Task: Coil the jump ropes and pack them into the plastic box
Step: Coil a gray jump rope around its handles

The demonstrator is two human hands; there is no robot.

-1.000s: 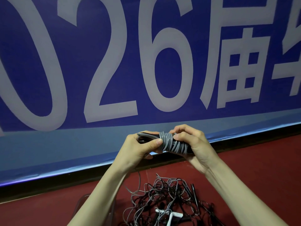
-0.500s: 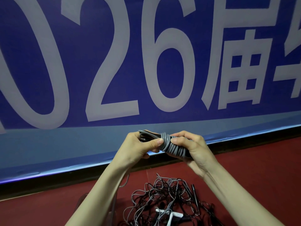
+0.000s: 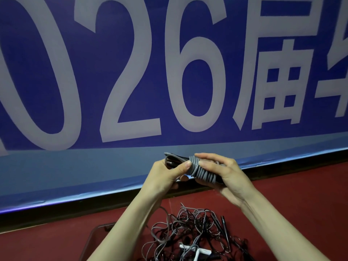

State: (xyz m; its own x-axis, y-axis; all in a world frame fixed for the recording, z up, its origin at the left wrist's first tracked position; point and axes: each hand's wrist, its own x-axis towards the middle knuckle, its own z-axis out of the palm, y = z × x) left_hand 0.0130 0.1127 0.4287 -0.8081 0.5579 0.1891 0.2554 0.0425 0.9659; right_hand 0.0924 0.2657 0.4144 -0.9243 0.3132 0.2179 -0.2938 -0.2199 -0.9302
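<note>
I hold a grey jump rope (image 3: 197, 171) coiled tightly around its dark handles, at chest height in front of the banner. My left hand (image 3: 165, 174) grips the left end, thumb pressed on the coil. My right hand (image 3: 224, 172) wraps the right end, fingers over the turns. Below on the red floor lies a tangled pile of grey and black jump ropes (image 3: 190, 234) with a white handle (image 3: 194, 249). A clear plastic box (image 3: 94, 240) sits at the lower left, partly hidden by my left forearm.
A large blue banner (image 3: 131, 72) with white characters fills the wall ahead. A black strip (image 3: 56, 213) runs along its base where it meets the red floor (image 3: 301, 204).
Both hands with the coiled rope have dropped slightly and shifted a little right; my right fingers have slid further over the coil. The pile on the floor is unchanged.
</note>
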